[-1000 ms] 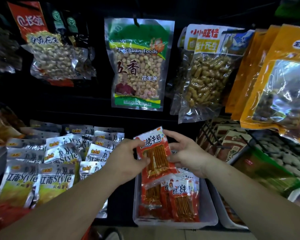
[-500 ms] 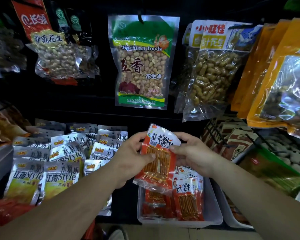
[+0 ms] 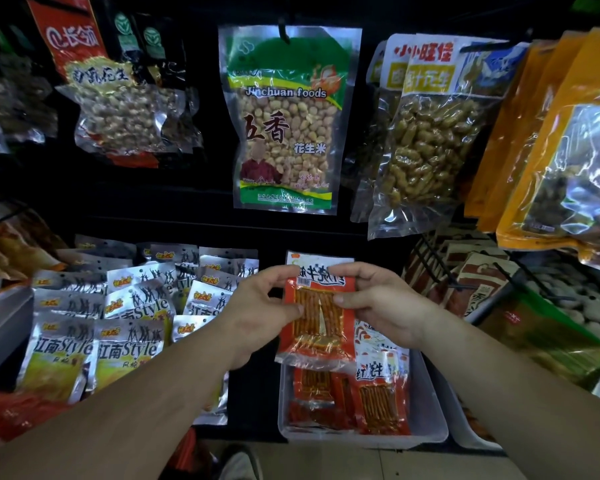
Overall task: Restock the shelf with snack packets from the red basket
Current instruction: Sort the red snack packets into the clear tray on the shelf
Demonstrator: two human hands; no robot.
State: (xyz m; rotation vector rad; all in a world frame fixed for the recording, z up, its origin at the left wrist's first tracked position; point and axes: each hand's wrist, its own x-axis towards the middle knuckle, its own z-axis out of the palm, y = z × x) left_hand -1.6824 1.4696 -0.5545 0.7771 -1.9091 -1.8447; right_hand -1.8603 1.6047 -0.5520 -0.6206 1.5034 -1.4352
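Note:
A red snack packet (image 3: 317, 320) with orange sticks showing through its clear window hangs upright above a clear plastic shelf bin (image 3: 430, 424). My left hand (image 3: 260, 313) pinches its left edge and my right hand (image 3: 378, 303) pinches its right edge near the top. In the bin below lie several more red packets (image 3: 378, 400) of the same kind. A red shape at the bottom left (image 3: 11, 417) may be the red basket; only a corner shows.
Silver and yellow packets (image 3: 125, 341) fill the shelf to the left of the bin. Bags of peanuts (image 3: 288, 126) hang on hooks above, with orange bags (image 3: 551, 140) at the right. A wire rack (image 3: 465, 271) with more packets stands right of the bin. The floor shows below.
The packet has turned from tilted left to upright and squared between both hands. The hands have stayed above the bin, and the view has shifted slightly.

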